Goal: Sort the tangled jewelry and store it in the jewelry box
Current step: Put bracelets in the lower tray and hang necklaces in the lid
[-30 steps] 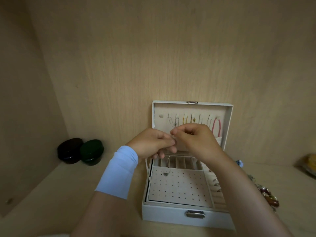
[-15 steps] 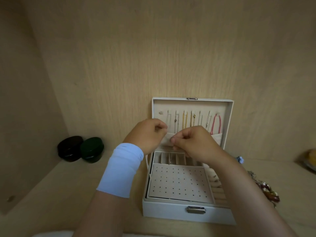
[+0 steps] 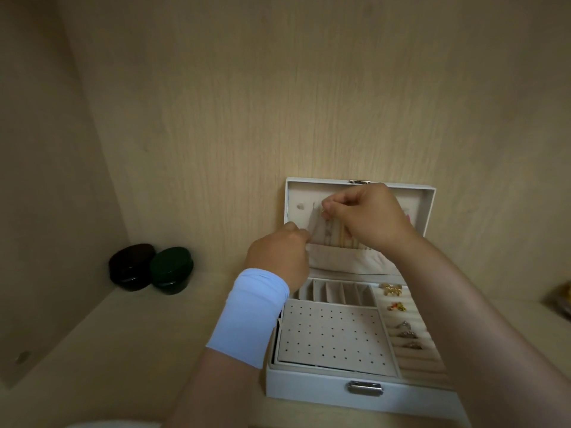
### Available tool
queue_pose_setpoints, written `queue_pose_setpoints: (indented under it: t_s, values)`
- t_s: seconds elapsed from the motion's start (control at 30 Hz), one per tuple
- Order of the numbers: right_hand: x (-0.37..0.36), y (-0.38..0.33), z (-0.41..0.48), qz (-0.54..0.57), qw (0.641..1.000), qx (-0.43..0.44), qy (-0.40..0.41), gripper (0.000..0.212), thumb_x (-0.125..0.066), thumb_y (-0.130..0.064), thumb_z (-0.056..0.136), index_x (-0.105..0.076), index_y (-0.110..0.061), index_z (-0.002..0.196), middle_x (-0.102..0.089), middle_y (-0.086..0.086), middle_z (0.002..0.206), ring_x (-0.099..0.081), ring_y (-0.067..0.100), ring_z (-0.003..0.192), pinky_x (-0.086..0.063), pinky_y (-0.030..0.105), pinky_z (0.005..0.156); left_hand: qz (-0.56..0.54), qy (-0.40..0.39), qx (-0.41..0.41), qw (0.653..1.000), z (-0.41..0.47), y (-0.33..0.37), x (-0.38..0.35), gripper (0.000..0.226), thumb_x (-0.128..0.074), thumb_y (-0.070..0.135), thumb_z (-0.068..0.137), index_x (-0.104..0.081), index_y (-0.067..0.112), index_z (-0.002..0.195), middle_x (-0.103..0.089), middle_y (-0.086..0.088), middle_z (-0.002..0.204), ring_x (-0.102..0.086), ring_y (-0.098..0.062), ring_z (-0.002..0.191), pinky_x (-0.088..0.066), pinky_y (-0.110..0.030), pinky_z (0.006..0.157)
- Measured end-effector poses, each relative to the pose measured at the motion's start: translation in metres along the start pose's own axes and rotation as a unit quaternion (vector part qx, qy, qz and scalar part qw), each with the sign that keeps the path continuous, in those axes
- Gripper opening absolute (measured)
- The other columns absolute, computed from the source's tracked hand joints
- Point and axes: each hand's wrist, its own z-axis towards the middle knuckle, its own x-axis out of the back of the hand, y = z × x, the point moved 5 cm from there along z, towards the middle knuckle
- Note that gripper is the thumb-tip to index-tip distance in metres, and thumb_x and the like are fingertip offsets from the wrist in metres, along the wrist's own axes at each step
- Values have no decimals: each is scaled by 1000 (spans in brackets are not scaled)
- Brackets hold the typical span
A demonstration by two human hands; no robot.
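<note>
A white jewelry box (image 3: 309, 393) stands open on the shelf, its lid (image 3: 428, 205) upright against the back wall. Several chains (image 3: 332, 234) hang inside the lid. My right hand (image 3: 367, 219) is up at the lid's hook row and pinches a thin chain between thumb and fingertips. My left hand (image 3: 278, 257), with a pale blue sleeve at the wrist, pinches the left top edge of the lid's fabric pocket (image 3: 343, 256). In the base lie a perforated earring panel (image 3: 332, 335) and, to its right, ring rolls (image 3: 404, 333) holding several rings.
Two round tins, one black (image 3: 131, 267) and one dark green (image 3: 171, 270), sit in the shelf's back left corner. A yellowish object (image 3: 562, 299) shows at the right edge. Wooden walls close in the left and back.
My right hand has risen from in front of the pocket to the lid's hooks with the chain. My left hand has dropped and shifted left to the pocket's edge.
</note>
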Motion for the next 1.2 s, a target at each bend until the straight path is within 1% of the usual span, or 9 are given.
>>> queue_pose_setpoints:
  t_s: [0.17,0.3,0.43,0.57,0.83,0.97,1.03,1.1,1.2]
  values:
    - [-12,8,4,-23,999,13,-21,12,-70,-16,91,-80,-18,84,-70,-17,69,-55,-4,42,-41,13,52,26,-1,16,1000,2,3,-7,27,-52,13,93,-62,16,118,-46,-1,123,-62,-26,82,-44,-31,65]
    - [-22,13,1,-65,997,26,-44,12,-71,-19,91,-80,-25,85,-73,-11,71,-59,1,44,-49,22,57,9,-10,12,1000,4,1,-4,22,-53,18,94,-62,17,113,-50,1,118,-61,-24,90,-50,-35,73]
    - [-32,12,-3,-174,980,55,-75,13,-73,-22,83,-81,-32,84,-75,-14,82,-67,1,74,-59,33,72,-21,-21,7,1000,5,-3,0,23,-51,25,96,-63,23,116,-52,2,119,-60,-22,97,-51,-36,82]
    - [-40,10,-12,-263,956,94,-92,18,-71,-19,83,-80,-33,88,-75,-11,87,-68,11,81,-58,34,74,-32,-21,8,999,4,-3,0,29,-48,29,98,-62,25,122,-52,3,123,-60,-21,100,-51,-35,83]
    - [-21,14,-26,-209,972,92,-53,15,-72,-25,89,-78,-26,102,-76,-11,97,-69,8,92,-57,35,84,-46,-36,13,998,1,0,4,37,-51,36,96,-55,31,133,-53,4,129,-58,-19,112,-50,-37,92]
    - [14,22,-41,-177,980,63,-64,13,-72,-24,90,-77,-28,101,-73,-15,96,-65,0,93,-38,9,100,-139,-51,-1,989,-3,21,9,34,-54,39,96,-56,33,129,-51,7,132,-54,-14,117,-45,-32,99]
    - [36,29,-52,-159,984,56,-62,11,-74,-24,88,-77,-32,94,-72,-17,91,-64,-3,89,-37,17,106,-165,-57,-24,984,-8,40,9,30,-55,41,94,-58,37,124,-56,13,123,-56,-8,107,-47,-29,93]
    - [60,39,-63,-146,986,36,-65,13,-77,-23,86,-76,-36,89,-72,-16,86,-64,-7,81,-48,17,88,-207,-83,-40,974,-16,64,3,25,-57,40,93,-60,37,118,-60,18,109,-59,-1,92,-48,-23,81]
    - [105,59,-88,-156,984,2,-90,10,-78,-19,85,-78,-28,88,-72,-12,83,-61,-10,65,-42,8,60,-251,-108,-73,959,-23,113,-14,21,-61,38,92,-65,38,112,-63,18,97,-60,1,84,-49,-21,77]
